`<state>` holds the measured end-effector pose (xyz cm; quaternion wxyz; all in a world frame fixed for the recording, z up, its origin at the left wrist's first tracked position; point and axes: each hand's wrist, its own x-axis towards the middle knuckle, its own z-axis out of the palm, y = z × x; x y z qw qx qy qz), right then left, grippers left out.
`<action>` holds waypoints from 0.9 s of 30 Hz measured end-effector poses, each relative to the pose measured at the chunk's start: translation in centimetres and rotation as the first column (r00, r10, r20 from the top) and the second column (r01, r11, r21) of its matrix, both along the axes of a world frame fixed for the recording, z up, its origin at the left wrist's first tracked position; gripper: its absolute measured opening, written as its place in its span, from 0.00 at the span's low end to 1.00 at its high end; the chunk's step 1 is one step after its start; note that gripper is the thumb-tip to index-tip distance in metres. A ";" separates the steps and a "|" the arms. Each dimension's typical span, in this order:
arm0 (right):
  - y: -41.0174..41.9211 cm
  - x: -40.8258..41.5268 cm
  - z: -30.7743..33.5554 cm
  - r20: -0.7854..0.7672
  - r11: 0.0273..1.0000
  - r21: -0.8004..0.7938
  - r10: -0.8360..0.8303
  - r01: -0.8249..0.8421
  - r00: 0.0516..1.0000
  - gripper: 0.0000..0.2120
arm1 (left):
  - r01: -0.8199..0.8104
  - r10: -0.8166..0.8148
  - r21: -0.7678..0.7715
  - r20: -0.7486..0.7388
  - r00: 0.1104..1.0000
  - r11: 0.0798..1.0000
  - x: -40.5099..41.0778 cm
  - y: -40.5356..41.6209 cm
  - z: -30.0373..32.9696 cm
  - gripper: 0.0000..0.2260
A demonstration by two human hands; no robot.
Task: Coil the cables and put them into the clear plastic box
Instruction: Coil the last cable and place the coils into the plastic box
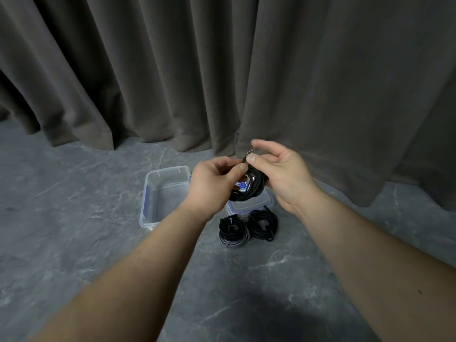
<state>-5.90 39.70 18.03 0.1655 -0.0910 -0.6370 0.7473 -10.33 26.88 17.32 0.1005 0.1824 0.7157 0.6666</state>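
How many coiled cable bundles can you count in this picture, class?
3. One black coil is held in both hands above the lid; two more lie on the floor in front of the lid. The left one may hide another underneath.

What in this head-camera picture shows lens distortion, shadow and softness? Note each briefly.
Head view: wide-angle bending bows the curtain folds outward at the edges; a dark soft shadow lies on the floor between the forearms; the held black cable coil is dim, with little strand detail.
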 end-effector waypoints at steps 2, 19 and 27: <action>-0.1 -0.3 -0.2 0.012 0.995 0.104 -0.011 0.010 1.000 0.20 | -0.104 0.102 0.063 0.030 0.994 0.993 0.0 0.1 0.1 0.05; 0.2 -0.3 -0.5 0.052 0.962 0.272 -0.033 0.018 0.998 0.10 | -0.164 0.112 0.253 0.209 0.972 0.953 -0.3 -0.8 0.9 0.07; 0.7 0.3 -1.1 0.049 0.969 0.246 -0.028 0.015 0.998 0.06 | -0.043 0.001 0.221 0.185 0.983 0.974 -0.7 -1.4 0.5 0.09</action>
